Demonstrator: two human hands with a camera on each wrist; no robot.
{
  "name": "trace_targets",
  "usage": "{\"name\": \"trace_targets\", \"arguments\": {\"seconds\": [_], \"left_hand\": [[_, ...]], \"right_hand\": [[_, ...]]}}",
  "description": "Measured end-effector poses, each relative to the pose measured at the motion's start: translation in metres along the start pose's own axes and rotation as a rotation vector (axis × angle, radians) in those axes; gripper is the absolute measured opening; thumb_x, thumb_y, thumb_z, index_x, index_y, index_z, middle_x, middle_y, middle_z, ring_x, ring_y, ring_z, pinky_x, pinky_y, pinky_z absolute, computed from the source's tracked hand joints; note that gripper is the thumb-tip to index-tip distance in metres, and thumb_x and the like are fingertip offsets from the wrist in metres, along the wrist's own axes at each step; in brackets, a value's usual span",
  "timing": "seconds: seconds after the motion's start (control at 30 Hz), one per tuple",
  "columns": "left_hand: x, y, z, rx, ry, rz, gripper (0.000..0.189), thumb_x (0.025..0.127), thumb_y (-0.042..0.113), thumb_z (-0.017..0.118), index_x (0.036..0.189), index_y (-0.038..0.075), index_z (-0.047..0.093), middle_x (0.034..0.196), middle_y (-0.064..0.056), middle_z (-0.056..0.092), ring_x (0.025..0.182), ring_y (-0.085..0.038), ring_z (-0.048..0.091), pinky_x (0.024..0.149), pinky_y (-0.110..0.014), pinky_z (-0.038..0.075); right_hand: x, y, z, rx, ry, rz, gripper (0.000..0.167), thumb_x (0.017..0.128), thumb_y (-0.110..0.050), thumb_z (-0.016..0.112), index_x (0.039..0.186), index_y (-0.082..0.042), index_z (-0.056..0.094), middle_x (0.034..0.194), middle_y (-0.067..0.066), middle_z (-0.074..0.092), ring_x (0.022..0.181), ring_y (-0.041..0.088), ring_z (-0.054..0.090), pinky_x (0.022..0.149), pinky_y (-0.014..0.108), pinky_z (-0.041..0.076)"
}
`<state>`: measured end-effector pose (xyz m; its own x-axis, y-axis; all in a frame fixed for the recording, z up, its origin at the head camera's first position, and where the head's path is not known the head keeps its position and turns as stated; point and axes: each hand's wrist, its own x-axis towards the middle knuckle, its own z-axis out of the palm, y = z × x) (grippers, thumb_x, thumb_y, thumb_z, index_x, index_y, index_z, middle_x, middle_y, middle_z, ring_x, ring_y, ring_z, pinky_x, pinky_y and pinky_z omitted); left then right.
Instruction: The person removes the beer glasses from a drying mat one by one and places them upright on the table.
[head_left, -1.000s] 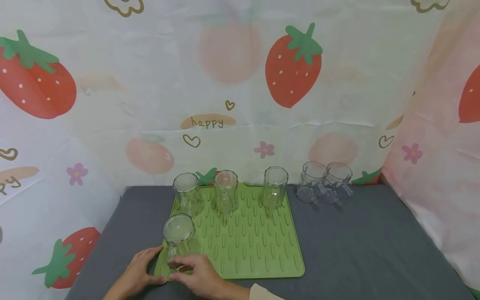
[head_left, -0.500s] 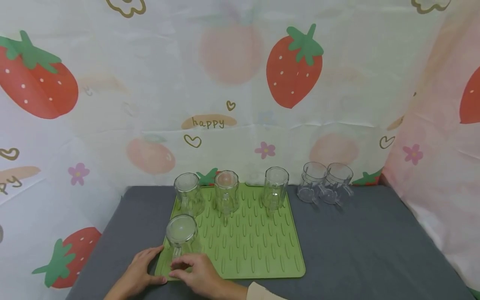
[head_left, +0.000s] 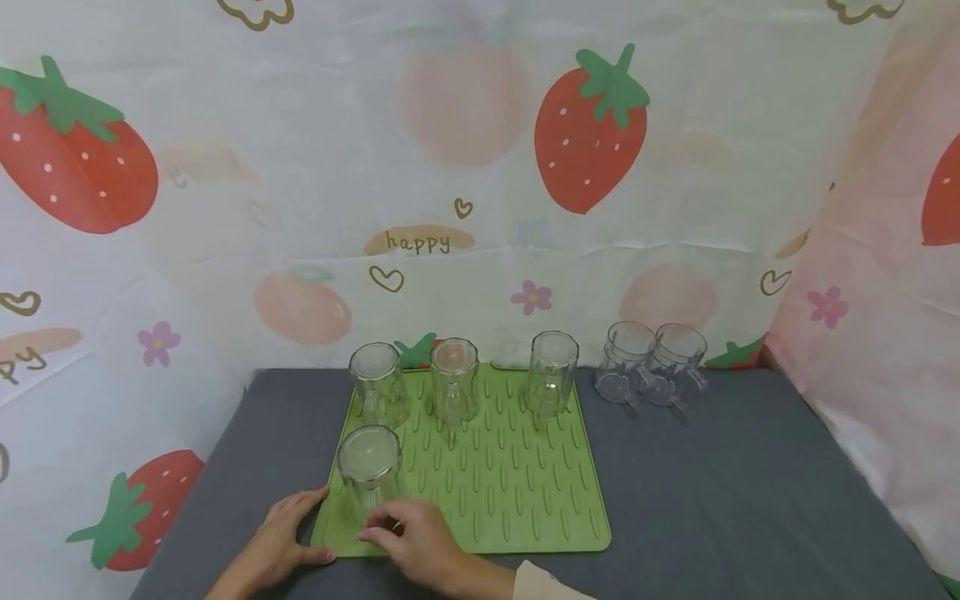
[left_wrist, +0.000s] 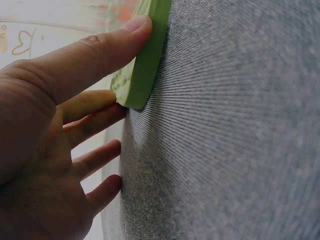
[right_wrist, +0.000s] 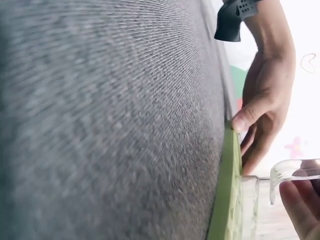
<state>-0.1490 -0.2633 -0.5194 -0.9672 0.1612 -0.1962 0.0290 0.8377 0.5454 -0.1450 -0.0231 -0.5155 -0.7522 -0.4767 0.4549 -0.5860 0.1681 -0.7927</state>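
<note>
A clear glass mug (head_left: 370, 454) stands upside down on the front left part of a green ridged mat (head_left: 525, 508). My right hand (head_left: 427, 546) pinches its handle (right_wrist: 287, 170), which is largely hidden behind the fingers in the head view. At the mat's front left corner rests my left hand (head_left: 273, 537). In the left wrist view its thumb (left_wrist: 107, 55) lies on the mat's edge, and two fingertips touch near the corner; the fingers are spread and fairly straight.
Behind, on the mat, three more glass mugs stand upside down: one at left (head_left: 378, 387), one in the middle (head_left: 454, 379), one at right (head_left: 552, 375). Two upright glass mugs (head_left: 678, 367) stand close together on the grey cloth (head_left: 712, 500), near the back curtain (head_left: 465, 317).
The front mug has shifted a little to the right on the mat, and its handle has swung rightward with my right hand. My left hand has stayed at the corner.
</note>
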Motion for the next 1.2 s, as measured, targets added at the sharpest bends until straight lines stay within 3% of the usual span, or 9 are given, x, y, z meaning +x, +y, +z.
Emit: {"name": "trace_targets", "arguments": {"seconds": [0.13, 0.43, 0.63, 0.8, 1.2], "left_hand": [[0.001, 0.001, 0.000, 0.002, -0.002, -0.007, 0.096, 0.064, 0.039, 0.088, 0.140, -0.002, 0.047, 0.137, -0.027, 0.050, 0.129, -0.053, 0.037, 0.099, -0.067, 0.036], [0.001, 0.003, -0.002, -0.008, -0.029, -0.037, 0.098, 0.064, 0.040, 0.088, 0.141, -0.002, 0.046, 0.139, -0.028, 0.048, 0.131, -0.053, 0.035, 0.101, -0.067, 0.035], [0.002, 0.005, -0.003, -0.019, -0.040, -0.056, 0.098, 0.064, 0.040, 0.088, 0.142, -0.002, 0.045, 0.140, -0.029, 0.047, 0.132, -0.053, 0.033, 0.101, -0.068, 0.034], [0.002, 0.003, -0.002, -0.017, -0.046, -0.063, 0.098, 0.064, 0.040, 0.088, 0.142, -0.002, 0.045, 0.140, -0.028, 0.047, 0.132, -0.053, 0.034, 0.101, -0.068, 0.034], [0.003, 0.000, -0.001, -0.036, -0.052, -0.061, 0.098, 0.066, 0.040, 0.087, 0.143, -0.001, 0.044, 0.142, -0.030, 0.045, 0.133, -0.054, 0.032, 0.100, -0.068, 0.035]], "right_hand": [[-0.002, -0.002, -0.008, -0.062, 0.019, -0.017, 0.011, 0.088, -0.013, 0.071, 0.090, -0.002, 0.073, 0.084, 0.008, 0.074, 0.071, -0.002, 0.062, 0.066, 0.004, 0.047], [-0.005, -0.006, -0.033, -0.122, -0.039, 0.094, 0.012, 0.091, -0.010, 0.068, 0.096, -0.001, 0.072, 0.083, 0.006, 0.072, 0.073, -0.002, 0.064, 0.064, 0.006, 0.048], [-0.006, -0.003, -0.049, -0.158, -0.034, 0.096, 0.013, 0.090, -0.009, 0.068, 0.098, 0.000, 0.072, 0.083, 0.006, 0.072, 0.073, 0.000, 0.065, 0.064, 0.007, 0.050], [-0.007, 0.000, -0.055, -0.182, 0.022, 0.040, 0.013, 0.086, -0.008, 0.072, 0.095, 0.002, 0.073, 0.081, 0.008, 0.072, 0.072, 0.006, 0.067, 0.064, 0.007, 0.050], [-0.008, 0.007, -0.060, -0.216, 0.181, 0.005, 0.017, 0.081, -0.002, 0.075, 0.098, 0.002, 0.074, 0.083, 0.010, 0.074, 0.076, 0.014, 0.071, 0.068, 0.010, 0.054]]}}
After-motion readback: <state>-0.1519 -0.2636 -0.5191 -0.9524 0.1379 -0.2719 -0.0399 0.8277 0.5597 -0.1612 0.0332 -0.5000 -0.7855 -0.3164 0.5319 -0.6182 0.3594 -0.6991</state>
